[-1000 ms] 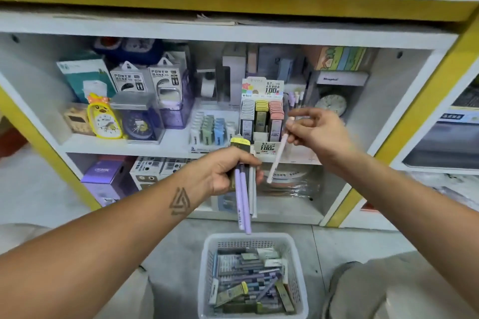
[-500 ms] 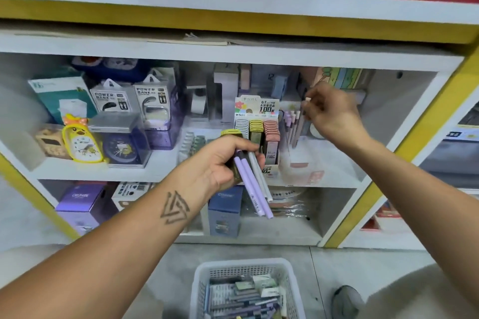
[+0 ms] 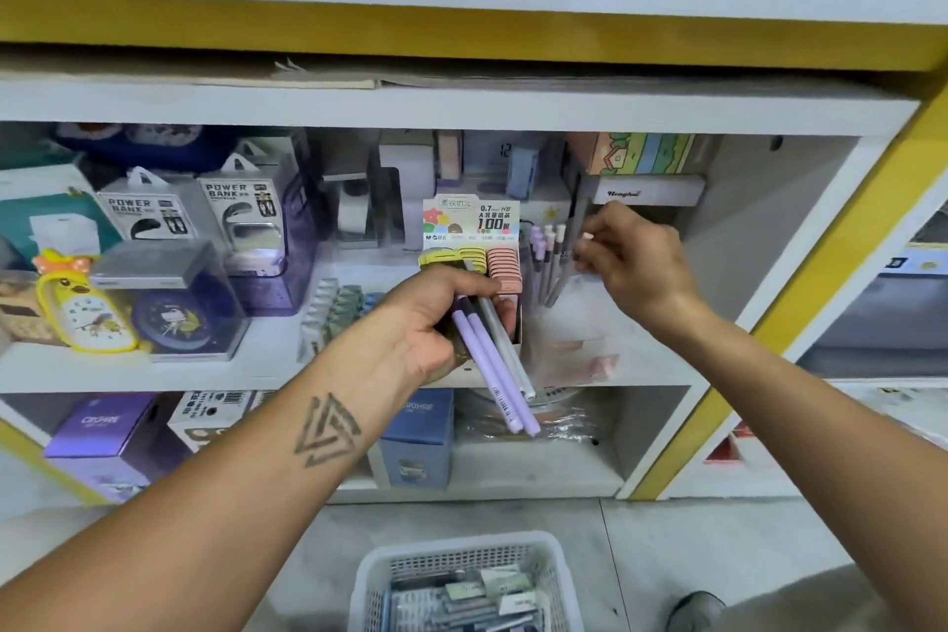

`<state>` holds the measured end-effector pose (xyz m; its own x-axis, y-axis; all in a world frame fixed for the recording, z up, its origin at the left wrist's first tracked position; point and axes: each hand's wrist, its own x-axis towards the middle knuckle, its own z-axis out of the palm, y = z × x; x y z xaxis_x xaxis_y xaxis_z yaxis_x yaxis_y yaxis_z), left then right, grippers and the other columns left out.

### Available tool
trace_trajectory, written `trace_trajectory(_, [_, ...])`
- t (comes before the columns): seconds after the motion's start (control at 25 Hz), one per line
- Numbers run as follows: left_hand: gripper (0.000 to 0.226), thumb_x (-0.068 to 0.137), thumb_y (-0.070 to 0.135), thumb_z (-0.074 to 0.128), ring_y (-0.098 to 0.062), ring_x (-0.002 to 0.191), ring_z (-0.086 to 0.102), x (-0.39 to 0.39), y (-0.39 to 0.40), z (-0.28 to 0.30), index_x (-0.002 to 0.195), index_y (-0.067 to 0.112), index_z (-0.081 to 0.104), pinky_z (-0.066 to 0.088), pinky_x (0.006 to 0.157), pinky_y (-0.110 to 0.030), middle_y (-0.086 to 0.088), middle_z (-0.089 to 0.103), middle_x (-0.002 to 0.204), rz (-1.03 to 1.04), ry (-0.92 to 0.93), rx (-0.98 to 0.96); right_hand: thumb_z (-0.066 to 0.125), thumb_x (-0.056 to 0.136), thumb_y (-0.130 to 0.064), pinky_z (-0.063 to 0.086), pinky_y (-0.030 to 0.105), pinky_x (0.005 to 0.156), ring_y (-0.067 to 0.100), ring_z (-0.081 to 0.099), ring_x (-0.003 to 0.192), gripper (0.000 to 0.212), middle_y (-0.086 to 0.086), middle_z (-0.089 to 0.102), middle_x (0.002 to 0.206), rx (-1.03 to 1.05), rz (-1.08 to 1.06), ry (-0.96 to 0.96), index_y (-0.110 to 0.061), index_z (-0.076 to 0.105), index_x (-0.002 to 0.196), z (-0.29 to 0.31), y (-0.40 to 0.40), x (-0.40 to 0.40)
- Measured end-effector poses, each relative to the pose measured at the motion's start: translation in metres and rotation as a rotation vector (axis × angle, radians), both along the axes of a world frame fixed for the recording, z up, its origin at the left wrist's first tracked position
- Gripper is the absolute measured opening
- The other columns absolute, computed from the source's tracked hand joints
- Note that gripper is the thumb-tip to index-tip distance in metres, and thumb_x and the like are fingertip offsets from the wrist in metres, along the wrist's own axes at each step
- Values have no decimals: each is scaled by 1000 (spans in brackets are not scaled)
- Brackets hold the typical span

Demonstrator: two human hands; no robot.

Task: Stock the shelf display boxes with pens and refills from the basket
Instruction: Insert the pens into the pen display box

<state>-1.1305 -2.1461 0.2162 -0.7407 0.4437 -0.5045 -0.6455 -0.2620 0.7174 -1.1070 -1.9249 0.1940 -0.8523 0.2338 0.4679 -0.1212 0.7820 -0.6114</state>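
My left hand (image 3: 436, 323) grips a bundle of pens (image 3: 495, 359), two purple and some pale grey, their ends pointing down and right in front of the middle shelf. My right hand (image 3: 633, 262) is higher and to the right, at a clear display box (image 3: 585, 323) on that shelf. Its fingertips pinch the pale top end of a pen (image 3: 587, 237) at the box. Several purple and grey pens (image 3: 546, 252) stand upright in the box. The white mesh basket (image 3: 461, 560) sits on the floor below, with packs of pens and refills in it.
A pencil-lead display (image 3: 472, 221) with yellow and pink cases stands just left of the clear box. Power bank boxes (image 3: 149, 216) and a yellow clock (image 3: 84, 308) fill the shelf's left side. Purple and blue boxes (image 3: 415, 431) sit on the lower shelf. A shoe (image 3: 695, 611) is near the basket.
My right hand carried a pale pen from mid-air up to the clear box on the shelf. The left hand with its bundle rose slightly and tilted. The view shifted upward.
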Motion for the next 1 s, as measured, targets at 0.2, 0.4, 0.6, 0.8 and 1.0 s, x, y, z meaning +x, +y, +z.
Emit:
trace_trajectory(0.2, [11, 83, -11, 60, -25, 61, 61, 5, 8, -1, 85, -1, 61, 61, 62, -39, -14, 62, 70, -9, -2, -6, 63, 96, -18, 57, 46, 71, 22, 69, 76, 7, -1, 70, 75, 115, 73, -27, -19, 58, 91, 5, -8, -1])
trace_trajectory(0.4, [10, 84, -11, 59, -25, 64, 61, 6, 8, -3, 80, -2, 62, 61, 64, -39, -15, 61, 71, -21, -17, -5, 60, 97, -16, 57, 44, 70, 24, 69, 74, 7, 3, 70, 76, 163, 91, -60, -10, 64, 95, 5, -10, -4])
trace_trajectory(0.6, [8, 82, -11, 61, -25, 63, 62, 1, 11, -5, 84, -3, 63, 61, 66, -39, -16, 61, 75, -18, -13, -7, 49, 102, -19, 53, 44, 83, 35, 65, 98, 40, 13, 72, 106, 419, 40, -180, -20, 54, 142, -3, -16, -4])
trace_trajectory(0.8, [8, 85, -9, 61, -24, 64, 62, 2, 13, -3, 81, -2, 63, 61, 69, -37, -15, 61, 74, -28, -3, -14, 58, 80, -68, 53, 31, 70, 7, 64, 81, 37, -17, 66, 82, 302, 223, -525, -35, 66, 96, 8, -10, 30])
trace_trajectory(1.0, [6, 86, -8, 61, -25, 63, 64, 10, 19, -2, 83, -3, 61, 61, 68, -40, -14, 61, 67, -53, -14, -12, 71, 89, -27, 44, 23, 73, 14, 64, 88, 12, -4, 73, 96, 470, 271, -508, -24, 74, 100, -6, -22, 33])
